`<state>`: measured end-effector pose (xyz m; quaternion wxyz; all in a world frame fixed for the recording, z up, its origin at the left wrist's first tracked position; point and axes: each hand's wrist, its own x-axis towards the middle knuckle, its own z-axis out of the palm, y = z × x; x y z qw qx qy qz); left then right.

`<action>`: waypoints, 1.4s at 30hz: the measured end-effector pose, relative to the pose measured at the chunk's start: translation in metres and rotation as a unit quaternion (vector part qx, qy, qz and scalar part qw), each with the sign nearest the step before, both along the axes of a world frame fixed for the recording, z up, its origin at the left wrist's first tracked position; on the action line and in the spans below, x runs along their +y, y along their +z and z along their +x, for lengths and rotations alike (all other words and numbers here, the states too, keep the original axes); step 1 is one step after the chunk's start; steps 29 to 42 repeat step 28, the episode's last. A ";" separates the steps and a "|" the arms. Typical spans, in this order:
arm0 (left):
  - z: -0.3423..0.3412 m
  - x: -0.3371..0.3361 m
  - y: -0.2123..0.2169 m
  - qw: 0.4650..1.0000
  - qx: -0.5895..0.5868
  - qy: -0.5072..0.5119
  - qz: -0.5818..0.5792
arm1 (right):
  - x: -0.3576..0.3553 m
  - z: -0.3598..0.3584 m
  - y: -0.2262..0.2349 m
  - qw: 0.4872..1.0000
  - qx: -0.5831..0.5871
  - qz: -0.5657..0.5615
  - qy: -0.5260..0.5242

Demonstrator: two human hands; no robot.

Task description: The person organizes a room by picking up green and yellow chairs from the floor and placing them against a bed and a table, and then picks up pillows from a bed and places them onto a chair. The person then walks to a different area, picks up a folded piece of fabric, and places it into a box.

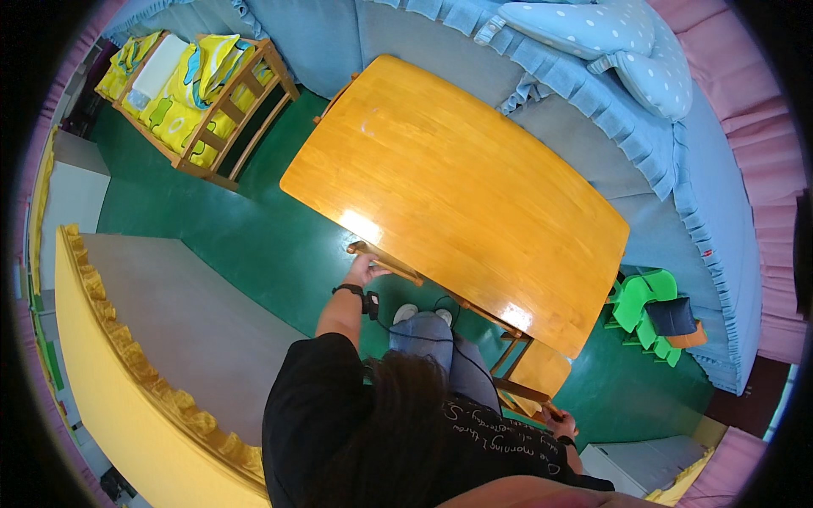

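My left hand (364, 270) is closed on the top rail of a wooden chair (391, 262) that stands against the near long side of the orange-brown wooden table (457, 186). Most of that chair is hidden under the tabletop. Lower right, a second wooden chair (540, 371) sits pulled partly out from the table, its seat showing. My right hand (559, 422) grips the end of its backrest, and the fingers are partly hidden. Both my wrists wear dark bands.
Blue padded cloth (584, 140) lines the far side, with a dotted blue cushion (593, 34) on top. Green plastic chairs (644, 296) stack at the right with a dark cushion on them. A small wooden bed (222, 127) stands far left, and a yellow-trimmed grey partition (195, 313) lies near left.
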<state>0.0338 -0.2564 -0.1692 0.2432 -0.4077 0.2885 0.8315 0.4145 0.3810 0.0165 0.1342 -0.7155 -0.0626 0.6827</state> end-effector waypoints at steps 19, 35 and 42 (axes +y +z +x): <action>0.057 0.018 0.029 0.986 -0.008 -0.120 -0.116 | -0.027 -0.028 0.025 0.998 -0.047 0.029 0.006; 0.113 0.189 0.037 0.938 -0.030 -0.340 -0.062 | 0.012 0.038 0.035 1.000 0.020 -0.004 0.009; 0.113 0.189 0.037 0.938 -0.030 -0.340 -0.062 | 0.012 0.038 0.035 1.000 0.020 -0.004 0.009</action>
